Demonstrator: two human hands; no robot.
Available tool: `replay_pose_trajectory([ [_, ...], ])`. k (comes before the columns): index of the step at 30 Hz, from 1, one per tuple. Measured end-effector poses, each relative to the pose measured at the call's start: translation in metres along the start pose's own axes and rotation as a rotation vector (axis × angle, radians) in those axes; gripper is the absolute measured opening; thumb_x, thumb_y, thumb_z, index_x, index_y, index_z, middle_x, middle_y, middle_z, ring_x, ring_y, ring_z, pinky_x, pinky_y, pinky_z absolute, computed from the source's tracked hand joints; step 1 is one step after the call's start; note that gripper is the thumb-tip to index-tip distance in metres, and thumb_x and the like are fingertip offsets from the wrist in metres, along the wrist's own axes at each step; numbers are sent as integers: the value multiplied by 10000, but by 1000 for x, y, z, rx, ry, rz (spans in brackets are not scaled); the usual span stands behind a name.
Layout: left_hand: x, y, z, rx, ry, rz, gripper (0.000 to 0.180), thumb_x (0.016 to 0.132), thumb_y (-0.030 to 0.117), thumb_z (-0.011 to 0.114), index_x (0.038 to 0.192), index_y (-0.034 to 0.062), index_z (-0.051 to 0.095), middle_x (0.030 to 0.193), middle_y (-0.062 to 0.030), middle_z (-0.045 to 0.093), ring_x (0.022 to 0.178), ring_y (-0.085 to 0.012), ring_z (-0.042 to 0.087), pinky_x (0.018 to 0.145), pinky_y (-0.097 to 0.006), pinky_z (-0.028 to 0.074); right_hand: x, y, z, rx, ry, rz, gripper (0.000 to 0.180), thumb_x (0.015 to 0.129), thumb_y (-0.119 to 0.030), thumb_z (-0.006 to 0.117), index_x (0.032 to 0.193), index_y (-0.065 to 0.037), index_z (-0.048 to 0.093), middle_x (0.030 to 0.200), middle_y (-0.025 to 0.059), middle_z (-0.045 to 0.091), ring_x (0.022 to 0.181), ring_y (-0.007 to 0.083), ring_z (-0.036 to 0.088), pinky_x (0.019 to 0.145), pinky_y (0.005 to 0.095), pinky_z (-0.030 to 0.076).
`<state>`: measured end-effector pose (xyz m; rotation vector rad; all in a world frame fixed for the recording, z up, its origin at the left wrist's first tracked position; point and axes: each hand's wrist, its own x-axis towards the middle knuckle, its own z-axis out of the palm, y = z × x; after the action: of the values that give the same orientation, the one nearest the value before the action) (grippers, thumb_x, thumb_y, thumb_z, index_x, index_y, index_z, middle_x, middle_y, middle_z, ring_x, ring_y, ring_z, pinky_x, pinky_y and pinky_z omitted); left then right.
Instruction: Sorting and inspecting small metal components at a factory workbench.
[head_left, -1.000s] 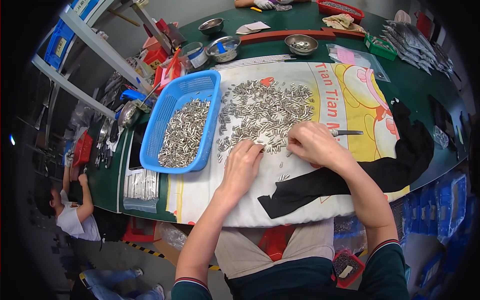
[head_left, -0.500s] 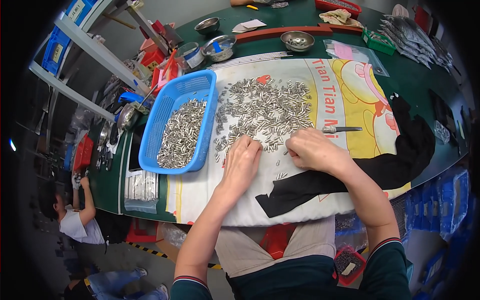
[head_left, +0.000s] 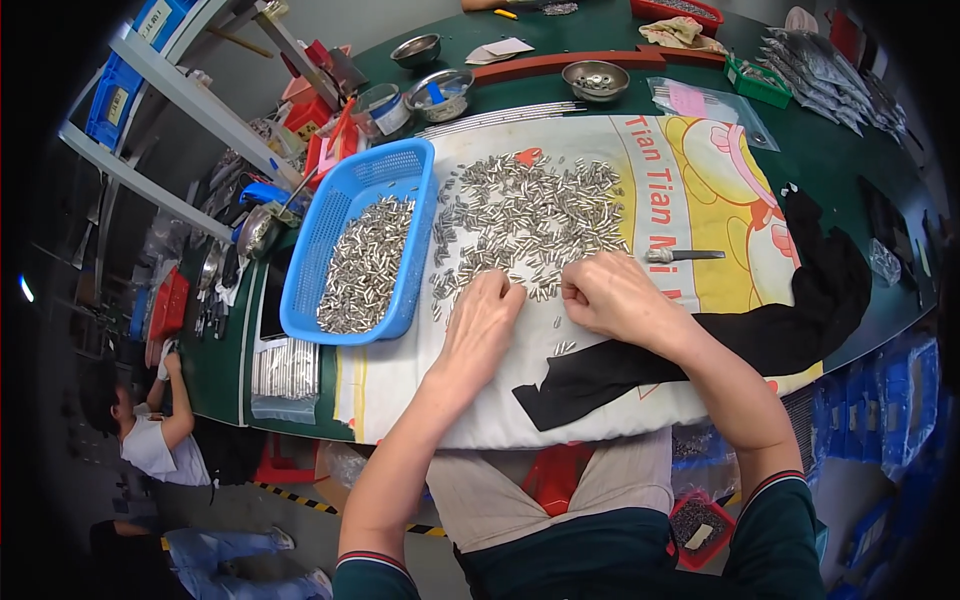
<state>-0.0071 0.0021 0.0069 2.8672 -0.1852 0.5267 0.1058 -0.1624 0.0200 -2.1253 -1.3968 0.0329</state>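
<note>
A wide pile of small silvery metal pins [head_left: 540, 210] lies spread over a printed white and yellow cloth [head_left: 420, 400]. At the pile's near edge my left hand [head_left: 482, 318] rests with its fingers curled together; what they hold, if anything, is hidden. Opposite it, my right hand [head_left: 610, 295] is closed in a pinch beside the nearest pins, its fingertips also hiding whatever is in them. A few loose pins [head_left: 564, 348] lie between my wrists. To the left, a blue plastic basket [head_left: 300, 270] holds many more of these pins.
Black cloth [head_left: 590, 385] stretches past my right forearm. A dark-handled tool [head_left: 690, 255] lies right of the pile. Metal bowls [head_left: 596, 82] and a bundle of thin rods [head_left: 500, 122] stand behind. A bag of rods [head_left: 285, 372] is at left; another person [head_left: 160, 430] works beyond it.
My right hand has shifted slightly left and away from me, closer to the pins. The left hand has barely moved. At far left, the other person's hands have moved.
</note>
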Motion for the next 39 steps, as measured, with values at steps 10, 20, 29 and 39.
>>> replay_pose_trajectory([
  [10, -4, 0, 1, 26, 9, -16, 95, 756, 3, 558, 845, 3, 591, 804, -130, 530, 800, -307, 544, 700, -392, 450, -9, -24, 18, -119, 46, 43, 54, 632, -39, 604, 621, 12, 588, 634, 195, 593, 639, 366, 610, 556, 438, 485],
  [20, -1, 3, -2, 73, -44, -29, 57, 729, -9, 566, 784, -10, 554, 786, -139, 512, 784, -314, 538, 684, -407, 447, -12, -22, 11, -233, -10, 10, 37, 608, 21, 578, 634, 2, 597, 664, 185, 608, 679, 352, 621, 585, 428, 490],
  [29, 10, 7, 1, -79, 148, -66, 74, 733, -22, 578, 781, -14, 522, 739, -152, 514, 737, -331, 533, 645, -419, 425, -8, -15, -5, -194, -65, -9, 45, 613, -45, 597, 619, -4, 579, 656, 189, 592, 692, 335, 611, 617, 425, 478],
  [39, 12, 18, -2, -192, 153, -112, 79, 738, -32, 602, 814, -13, 591, 749, -147, 574, 699, -329, 571, 617, -404, 448, 0, 9, -22, -109, -9, 81, 64, 671, -37, 568, 673, 6, 616, 631, 172, 589, 657, 343, 588, 632, 422, 459],
])
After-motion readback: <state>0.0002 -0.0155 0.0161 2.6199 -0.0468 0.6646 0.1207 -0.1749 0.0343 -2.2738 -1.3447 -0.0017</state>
